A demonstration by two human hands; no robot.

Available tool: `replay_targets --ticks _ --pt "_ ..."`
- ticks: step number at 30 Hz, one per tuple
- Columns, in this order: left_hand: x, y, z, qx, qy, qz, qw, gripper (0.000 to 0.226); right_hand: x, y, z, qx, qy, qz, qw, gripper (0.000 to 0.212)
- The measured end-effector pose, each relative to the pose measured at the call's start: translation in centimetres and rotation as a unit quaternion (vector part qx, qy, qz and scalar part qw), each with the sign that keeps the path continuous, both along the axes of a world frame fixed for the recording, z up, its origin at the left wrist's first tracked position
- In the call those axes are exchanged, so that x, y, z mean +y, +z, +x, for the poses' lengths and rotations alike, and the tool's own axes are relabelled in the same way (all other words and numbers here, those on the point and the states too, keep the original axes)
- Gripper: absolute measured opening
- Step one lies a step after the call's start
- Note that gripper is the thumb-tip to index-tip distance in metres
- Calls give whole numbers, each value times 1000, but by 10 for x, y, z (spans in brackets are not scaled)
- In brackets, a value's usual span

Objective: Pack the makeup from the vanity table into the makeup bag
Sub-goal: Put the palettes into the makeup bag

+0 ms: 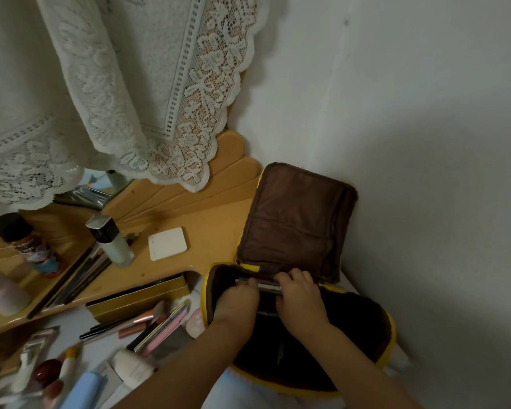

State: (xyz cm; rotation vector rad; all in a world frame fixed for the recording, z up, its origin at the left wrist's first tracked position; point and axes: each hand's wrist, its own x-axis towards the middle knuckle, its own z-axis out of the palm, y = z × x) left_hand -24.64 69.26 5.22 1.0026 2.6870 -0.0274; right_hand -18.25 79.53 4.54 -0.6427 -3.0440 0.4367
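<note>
Makeup bag (pixel 375 329), brown lining, yellow trim, sits open at the table's right end by the wall, lid (pixel 295 222) flipped up. Left hand (pixel 241 293) and right hand (pixel 298 293) both inside it, fingers curled, pinching a flat silver-edged case (pixel 267 287) between them. White compact (pixel 167 243), gold tin (pixel 139 301), brushes (pixel 80 276) left on the vanity table (pixel 216 228).

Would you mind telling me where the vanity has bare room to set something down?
Bare wood lies between the white square compact and the open bag's lid, back to the scalloped wooden edge. Crowded: the lower left, around the gold tin and brushes.
</note>
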Motion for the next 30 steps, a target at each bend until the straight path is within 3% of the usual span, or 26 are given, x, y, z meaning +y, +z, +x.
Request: replay_targets --ticks 9,17,21,24,30 --pt "-12 8 18 -53 13 112 992 27 0 10 22 16 25 -37 999 30" --pt "-90 26 42 -64 82 305 947 21 -25 13 41 36 40 -194 979 16" --pt "-145 13 50 -62 145 278 947 14 -61 9 49 5 82 -209 974 16" --pt "-188 -9 50 -69 205 209 954 18 -90 1 52 -11 110 -211 971 9" --pt "-266 -40 52 -108 254 119 954 19 -156 -24 55 -95 132 -173 971 15"
